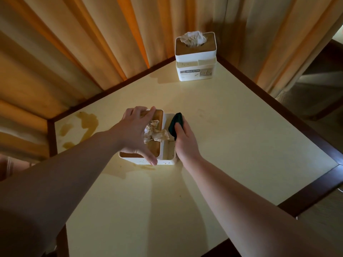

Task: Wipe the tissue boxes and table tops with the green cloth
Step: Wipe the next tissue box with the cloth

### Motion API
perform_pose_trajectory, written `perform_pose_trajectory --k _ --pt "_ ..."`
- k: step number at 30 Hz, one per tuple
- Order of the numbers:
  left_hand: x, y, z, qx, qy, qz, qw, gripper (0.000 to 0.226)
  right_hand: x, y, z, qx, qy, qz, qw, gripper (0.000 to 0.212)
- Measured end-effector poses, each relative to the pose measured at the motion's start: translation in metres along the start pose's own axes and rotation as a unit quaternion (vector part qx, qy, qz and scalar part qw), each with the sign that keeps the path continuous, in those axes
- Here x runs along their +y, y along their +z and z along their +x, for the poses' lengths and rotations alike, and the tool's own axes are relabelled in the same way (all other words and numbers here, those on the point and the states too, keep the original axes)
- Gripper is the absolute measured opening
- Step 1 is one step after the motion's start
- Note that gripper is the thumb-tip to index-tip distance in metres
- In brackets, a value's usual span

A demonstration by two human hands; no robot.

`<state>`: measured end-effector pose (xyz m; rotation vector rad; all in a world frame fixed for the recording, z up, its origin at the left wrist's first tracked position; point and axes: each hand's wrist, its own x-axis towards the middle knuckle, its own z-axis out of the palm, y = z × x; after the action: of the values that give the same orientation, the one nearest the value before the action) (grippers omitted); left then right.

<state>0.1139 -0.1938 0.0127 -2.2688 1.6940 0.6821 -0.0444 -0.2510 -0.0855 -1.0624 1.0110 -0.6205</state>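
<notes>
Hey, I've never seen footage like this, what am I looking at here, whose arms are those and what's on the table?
This is one picture from a camera worn on a person's head, looking down at their own bare arms. No machine is involved. The left hand grips the near tissue box, a white holder with a wooden lid and a crumpled tissue poking out. The right hand holds a dark green cloth against that box's side. A second tissue box stands at the far corner. Both sit on a pale table with a dark wooden edge and brownish stains. Curtains hang behind.
</notes>
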Motion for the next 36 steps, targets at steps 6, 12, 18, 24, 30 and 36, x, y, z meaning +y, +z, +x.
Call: perform_pose_trajectory --k 6,12,18,24,30,36 --pt "0.000 0.001 0.000 0.009 0.000 0.009 1.000 0.175 0.022 -0.003 -0.054 0.002 -0.002 -0.009 1.000 0.051" --pt "-0.002 0.002 0.001 0.016 0.006 -0.002 1.000 0.173 0.032 0.001 -0.068 0.009 -0.009 -0.007 1.000 0.050" --pt "-0.004 0.005 0.003 0.020 0.009 -0.004 1.000 0.172 -0.007 0.006 -0.018 0.018 0.000 -0.022 1.000 0.048" --pt "-0.005 0.007 0.005 0.023 0.003 -0.010 1.000 0.174 0.000 0.000 0.003 0.009 0.002 -0.057 0.998 0.060" --pt "-0.004 0.007 0.002 0.021 0.001 -0.006 1.000 0.173 0.009 -0.013 -0.044 -0.008 0.020 -0.049 0.999 0.042" --pt "0.001 0.001 -0.003 0.004 -0.003 0.020 1.000 0.172 -0.003 -0.043 -0.050 0.015 0.106 0.007 0.994 0.030"
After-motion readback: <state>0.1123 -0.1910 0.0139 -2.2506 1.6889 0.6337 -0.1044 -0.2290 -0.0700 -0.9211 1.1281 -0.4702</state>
